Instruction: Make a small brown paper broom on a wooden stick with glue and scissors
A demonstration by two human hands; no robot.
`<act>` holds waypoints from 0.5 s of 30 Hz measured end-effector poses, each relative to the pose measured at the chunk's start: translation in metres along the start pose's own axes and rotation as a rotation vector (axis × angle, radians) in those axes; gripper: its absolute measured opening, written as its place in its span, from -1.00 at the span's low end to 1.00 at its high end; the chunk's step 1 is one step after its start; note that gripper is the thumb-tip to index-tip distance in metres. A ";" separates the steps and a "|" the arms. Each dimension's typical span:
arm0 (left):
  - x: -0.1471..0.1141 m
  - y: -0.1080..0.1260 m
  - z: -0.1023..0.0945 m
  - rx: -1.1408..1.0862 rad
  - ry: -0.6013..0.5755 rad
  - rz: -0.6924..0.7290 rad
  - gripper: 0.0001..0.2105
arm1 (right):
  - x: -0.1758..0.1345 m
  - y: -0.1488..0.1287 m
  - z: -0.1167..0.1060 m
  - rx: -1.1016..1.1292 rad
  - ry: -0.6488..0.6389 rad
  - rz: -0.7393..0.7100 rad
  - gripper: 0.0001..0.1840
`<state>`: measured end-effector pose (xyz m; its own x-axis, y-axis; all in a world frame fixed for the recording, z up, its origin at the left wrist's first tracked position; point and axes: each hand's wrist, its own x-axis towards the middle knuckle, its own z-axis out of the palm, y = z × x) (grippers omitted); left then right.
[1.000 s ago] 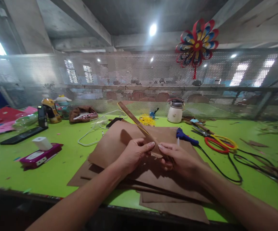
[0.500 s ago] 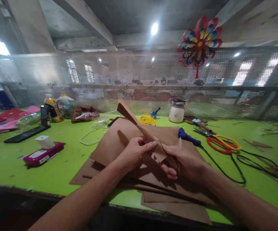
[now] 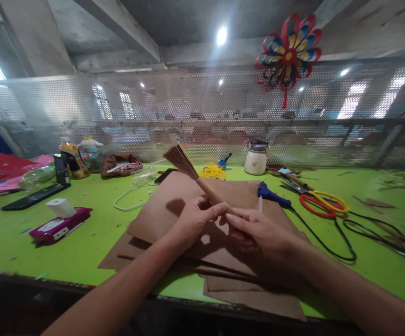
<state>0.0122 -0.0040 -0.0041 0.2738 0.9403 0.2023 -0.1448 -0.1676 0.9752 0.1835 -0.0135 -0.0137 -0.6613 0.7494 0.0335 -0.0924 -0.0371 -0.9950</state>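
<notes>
Found pleated brown paper bundle (image 3: 199,181) raised above brown paper sheets (image 3: 164,205), gripped in 2 hands. Traced long axis on a diagonal: from fanned-out end, far and to the left, down to near end on the right. Placed left hand (image 3: 196,221) nearer the fanned-out end, thumb and fingers clamped on lower stretch of bundle; right hand (image 3: 251,228) just beside, closed around near end, thumb on top. Saw fanned-out end clear of both grips, pointing up and away from the fingers, layers spread. Could not make out near end itself, hidden within right hand. Noted thumbs close together, about in line with the axis. Further out, to the right, logged blue glue gun (image 3: 275,197) at edge of sheets, then red- and yellow-handled scissors (image 3: 316,213). Beyond bundle, marked yellow tangle (image 3: 213,171) and white jar (image 3: 255,162); well apart on the left, 1 purple power strip (image 3: 59,228), all on green tabletop (image 3: 108,242).
</notes>
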 end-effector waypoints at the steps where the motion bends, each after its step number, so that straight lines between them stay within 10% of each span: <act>1: 0.000 0.001 0.000 -0.015 -0.017 0.011 -0.81 | 0.000 0.001 -0.001 0.093 -0.044 0.020 -0.72; 15: -0.006 0.005 0.004 -0.346 -0.160 -0.087 -0.81 | -0.004 -0.003 0.001 0.386 -0.213 0.058 -0.72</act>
<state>0.0135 -0.0115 0.0001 0.4396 0.8841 0.1586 -0.4190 0.0457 0.9068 0.1850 -0.0171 -0.0108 -0.8087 0.5870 0.0375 -0.2948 -0.3495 -0.8893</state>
